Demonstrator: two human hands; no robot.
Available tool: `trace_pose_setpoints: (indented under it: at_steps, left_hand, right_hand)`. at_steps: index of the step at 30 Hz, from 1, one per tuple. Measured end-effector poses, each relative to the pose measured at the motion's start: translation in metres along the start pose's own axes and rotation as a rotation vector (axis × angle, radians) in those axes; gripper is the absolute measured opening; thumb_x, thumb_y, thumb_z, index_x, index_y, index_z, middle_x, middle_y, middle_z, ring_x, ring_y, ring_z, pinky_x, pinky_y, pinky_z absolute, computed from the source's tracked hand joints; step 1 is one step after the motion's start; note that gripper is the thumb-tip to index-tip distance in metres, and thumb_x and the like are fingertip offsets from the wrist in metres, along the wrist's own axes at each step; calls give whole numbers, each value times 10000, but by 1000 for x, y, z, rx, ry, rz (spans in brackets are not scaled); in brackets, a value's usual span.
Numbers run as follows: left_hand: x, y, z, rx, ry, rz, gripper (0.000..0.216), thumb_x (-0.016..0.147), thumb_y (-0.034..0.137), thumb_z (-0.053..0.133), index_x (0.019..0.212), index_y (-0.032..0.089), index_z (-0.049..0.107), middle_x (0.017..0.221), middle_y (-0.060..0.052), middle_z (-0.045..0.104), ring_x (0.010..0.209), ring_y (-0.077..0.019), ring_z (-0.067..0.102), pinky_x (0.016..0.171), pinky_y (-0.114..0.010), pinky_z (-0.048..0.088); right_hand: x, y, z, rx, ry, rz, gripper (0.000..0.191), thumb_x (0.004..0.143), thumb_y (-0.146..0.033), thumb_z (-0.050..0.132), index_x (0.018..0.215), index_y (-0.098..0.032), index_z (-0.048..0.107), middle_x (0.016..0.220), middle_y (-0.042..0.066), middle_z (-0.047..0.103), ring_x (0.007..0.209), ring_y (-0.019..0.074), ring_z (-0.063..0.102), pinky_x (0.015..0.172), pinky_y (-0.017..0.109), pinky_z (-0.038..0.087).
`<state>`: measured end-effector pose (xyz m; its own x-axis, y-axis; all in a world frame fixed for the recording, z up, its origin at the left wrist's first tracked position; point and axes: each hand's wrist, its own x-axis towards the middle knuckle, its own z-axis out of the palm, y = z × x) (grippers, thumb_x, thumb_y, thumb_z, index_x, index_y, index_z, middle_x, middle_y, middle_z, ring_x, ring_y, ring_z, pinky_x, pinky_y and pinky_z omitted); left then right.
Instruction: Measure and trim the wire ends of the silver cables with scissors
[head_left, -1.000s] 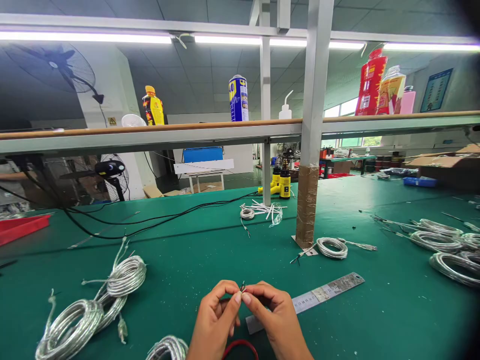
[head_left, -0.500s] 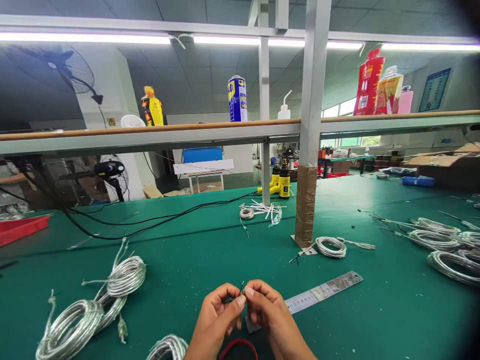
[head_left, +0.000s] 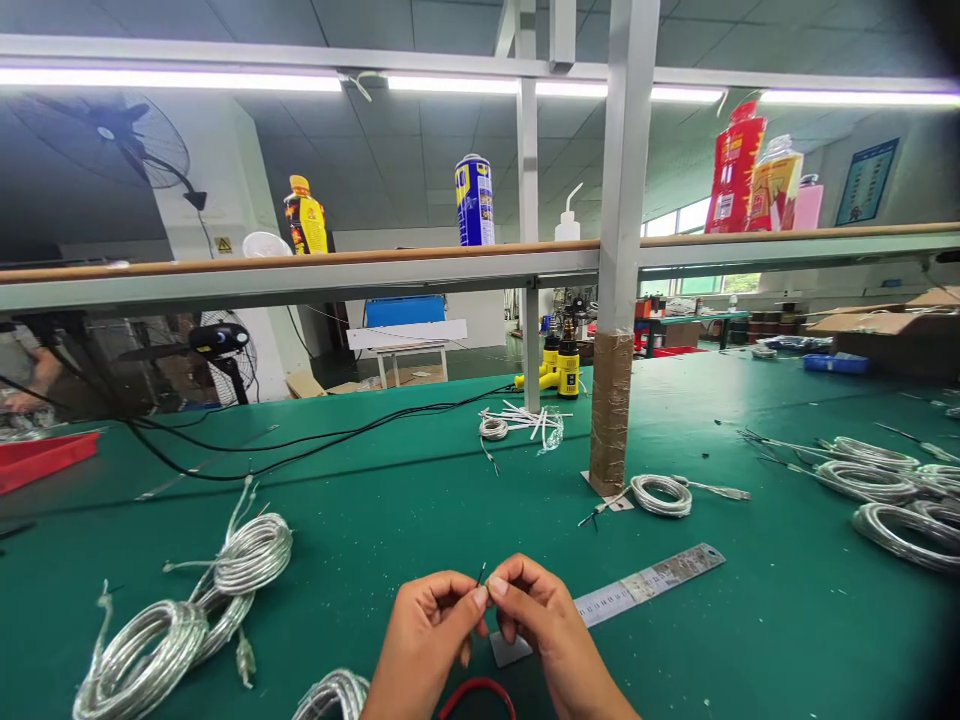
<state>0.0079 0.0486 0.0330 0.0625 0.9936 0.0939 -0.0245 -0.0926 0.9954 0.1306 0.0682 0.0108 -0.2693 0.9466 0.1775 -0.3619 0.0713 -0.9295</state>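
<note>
In front of me my left hand (head_left: 435, 625) pinches a thin dark wire (head_left: 482, 573) between thumb and forefinger, its short end sticking up. My right hand (head_left: 536, 615) is closed in a pinch at the same spot, its fingertips touching the left ones at the base of the wire. The rest of the wire is hidden by the fingers. A steel ruler (head_left: 626, 597) lies slanting on the bench, passing behind my right hand. Below and between the wrists shows a red curved handle (head_left: 478, 686), partly out of view. Left of my left wrist is a coil of clear-jacketed cable (head_left: 334, 695).
Coiled cables (head_left: 150, 650) lie on the green bench (head_left: 390, 480) at left, with more coils (head_left: 870, 480) at right. One coil (head_left: 661, 495) sits beside a taped post (head_left: 611, 420). Yellow heat guns (head_left: 568, 372) and black cords (head_left: 337, 432) are farther back. A shelf (head_left: 375, 262) spans above.
My hands shift slightly, the left one a little to the left with its fingers opening out somewhat below. Both fingertips stay together at the wire.
</note>
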Motion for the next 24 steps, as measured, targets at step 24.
trace_pose_setpoints:
  at_steps: [24]
  left_hand:
    - [3, -4, -7, -27, 56, 81, 308, 684, 428, 599, 709, 122, 620, 454, 91, 270, 383, -34, 154, 350, -170, 120]
  right_hand:
    - [-11, 18, -4, -1302, -308, -185, 43, 566, -159, 643, 578, -196, 627, 526, -9, 608, 488, 126, 497, 480, 221, 236]
